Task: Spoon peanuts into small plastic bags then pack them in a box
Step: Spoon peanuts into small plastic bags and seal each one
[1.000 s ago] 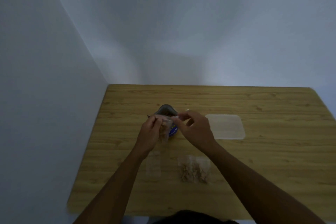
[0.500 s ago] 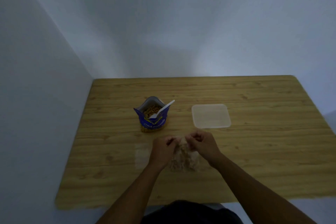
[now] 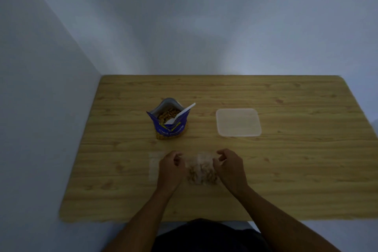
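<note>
From the head view, both forearms reach up from the lower edge over the wooden table (image 3: 286, 170). The left hand (image 3: 170, 170) and right hand (image 3: 230, 168) lie knuckles-up, side by side, nearer the person than the blue peanut pouch (image 3: 169, 127). Their fingers are curled inward. Each hand pinches one upper corner of the small plastic bag (image 3: 201, 173), which lies between them. That bag rests flat on the table on the near side of the pouch and slightly to its right. Peanuts are heaped in its lower half.

The pouch stands upright with its mouth open and peanuts showing inside. A white spoon (image 3: 181, 115) is stuck in it, the handle leaning out to the upper right. The yellow lettering on the front of the pouch is too blurred to read.

There are two hands, one filled small bag, one pouch and one spoon. One translucent plastic box (image 3: 238, 122) sits well to the right of the pouch. A flat empty bag (image 3: 154, 166) lies near the pouch's front, partly under the left hand. I cannot tell whether it is a single bag or a stack.
</note>
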